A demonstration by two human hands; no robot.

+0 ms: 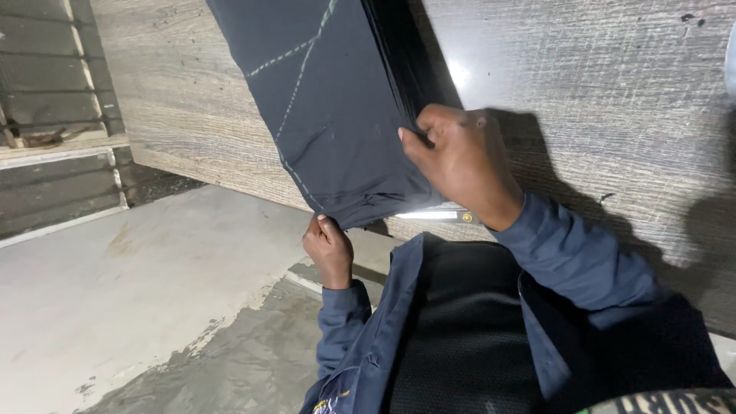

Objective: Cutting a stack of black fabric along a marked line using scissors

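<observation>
A stack of dark navy fabric [330,100] with pale chalk lines lies on a grey wood-grain table [583,84]. My left hand [330,247] grips the fabric's near corner at the table's edge. My right hand [460,157] rests on the stack's right side, fingers curled into the layered edges. A shiny metal blade, probably scissors [437,215], shows just under my right wrist beneath the cloth. Both arms wear dark blue sleeves.
The table's front edge [215,172] runs diagonally from upper left to lower right. Below it lies a patchy concrete floor [138,307]. A grey wall or steps with ledges [54,146] stands at the far left.
</observation>
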